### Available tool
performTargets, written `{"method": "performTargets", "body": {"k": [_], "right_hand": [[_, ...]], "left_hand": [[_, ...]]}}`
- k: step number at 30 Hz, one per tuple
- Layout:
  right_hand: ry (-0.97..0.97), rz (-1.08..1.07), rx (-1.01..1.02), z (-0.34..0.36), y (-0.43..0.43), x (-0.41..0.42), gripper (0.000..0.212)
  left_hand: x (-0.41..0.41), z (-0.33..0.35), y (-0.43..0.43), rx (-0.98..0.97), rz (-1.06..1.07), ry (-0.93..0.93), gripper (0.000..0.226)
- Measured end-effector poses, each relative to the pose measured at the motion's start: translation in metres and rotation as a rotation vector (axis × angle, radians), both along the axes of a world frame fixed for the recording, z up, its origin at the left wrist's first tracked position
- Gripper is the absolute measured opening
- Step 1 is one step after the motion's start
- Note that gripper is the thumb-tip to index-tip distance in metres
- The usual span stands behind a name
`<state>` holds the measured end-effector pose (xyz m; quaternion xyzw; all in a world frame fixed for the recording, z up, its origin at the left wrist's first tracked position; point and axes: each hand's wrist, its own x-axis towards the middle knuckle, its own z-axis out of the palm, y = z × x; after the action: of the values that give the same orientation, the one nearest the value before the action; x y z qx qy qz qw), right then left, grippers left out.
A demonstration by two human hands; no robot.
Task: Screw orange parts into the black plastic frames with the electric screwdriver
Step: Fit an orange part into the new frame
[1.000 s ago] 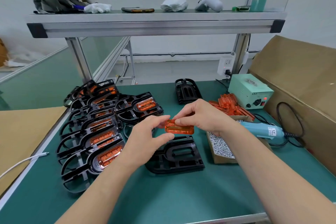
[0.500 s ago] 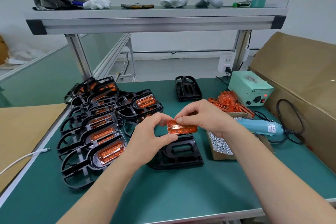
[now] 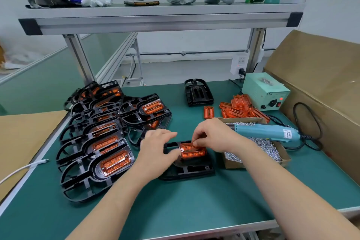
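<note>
Both forearms reach in from the near edge of the green bench (image 3: 194, 210) and meet over one black frame (image 3: 187, 170) that lies flat on it. The orange part (image 3: 192, 152) sits in the frame's far half, directly under the fingertips. The right hand (image 3: 213, 136) is arched with its knuckles up. Its fingers curl down so that thumb and forefinger nip the part's far edge. The left hand (image 3: 155, 148) lies lower and flatter, palm down, with fingers nearly straight and pointing away from the person. Its thumb is pressed against the part's left end. Just right of the right wrist, the electric screwdriver (image 3: 266, 132) rests across an open box of screws (image 3: 272, 154), untouched. Beyond the right knuckles lies a heap of loose orange parts (image 3: 241, 107). Left of the left hand, finished frames (image 3: 93, 142) overlap in a stack.
</note>
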<state>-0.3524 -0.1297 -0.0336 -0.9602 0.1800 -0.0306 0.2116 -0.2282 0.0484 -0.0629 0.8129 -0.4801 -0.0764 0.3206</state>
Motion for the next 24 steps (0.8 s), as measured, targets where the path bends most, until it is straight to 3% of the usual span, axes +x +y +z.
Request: {"method": "performTargets", "body": {"k": [5,16,24], "right_hand": [[0.054,-0.023,-0.040,-0.008,0.004,0.005,0.010],[0.103,0.033,-0.292,-0.013,0.015,0.013,0.016],[0.022,0.018,-0.254,-0.018,0.013,0.004,0.009]], "left_hand": [[0.009,0.000,0.004,-0.079,0.121,0.058,0.017],[-0.013,-0.013,-0.017,0.073,0.032,-0.157,0.007],[-0.020,-0.020,-0.029,0.178,0.007,-0.273,0.006]]}}
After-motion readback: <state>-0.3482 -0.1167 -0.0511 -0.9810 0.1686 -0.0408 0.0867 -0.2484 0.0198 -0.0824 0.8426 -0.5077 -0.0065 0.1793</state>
